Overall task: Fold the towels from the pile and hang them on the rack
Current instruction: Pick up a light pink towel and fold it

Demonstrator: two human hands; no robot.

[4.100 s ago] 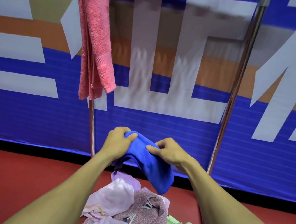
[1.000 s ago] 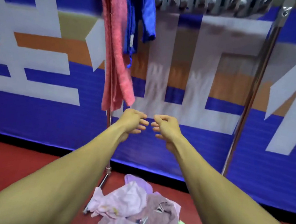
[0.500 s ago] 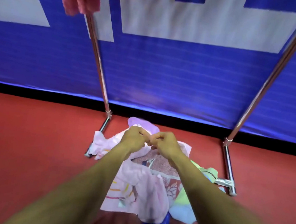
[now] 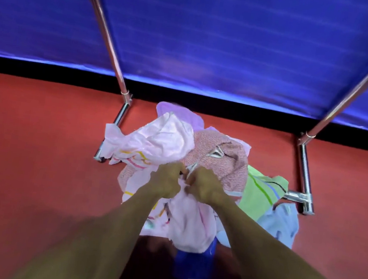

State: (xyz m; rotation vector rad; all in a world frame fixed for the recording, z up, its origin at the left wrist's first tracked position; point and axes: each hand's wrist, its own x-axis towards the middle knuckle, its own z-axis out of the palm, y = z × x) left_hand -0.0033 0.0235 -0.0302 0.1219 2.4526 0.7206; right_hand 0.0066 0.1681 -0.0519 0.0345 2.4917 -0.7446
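Picking next towel: left hand point(image 4: 167, 180) and right hand point(image 4: 204, 184) pinching pale pink towel point(image 4: 187, 221) atop pile point(image 4: 220, 158). Next: lift clear, fold.

The red floor point(image 4: 24, 153) carries the towel pile point(image 4: 161, 145) between the rack's metal feet point(image 4: 303, 176).

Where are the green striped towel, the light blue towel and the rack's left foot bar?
green striped towel point(image 4: 256, 193): head view, on its flat middle.
light blue towel point(image 4: 278, 224): head view, on its middle fold.
rack's left foot bar point(image 4: 118, 116): head view, on its upper stretch.
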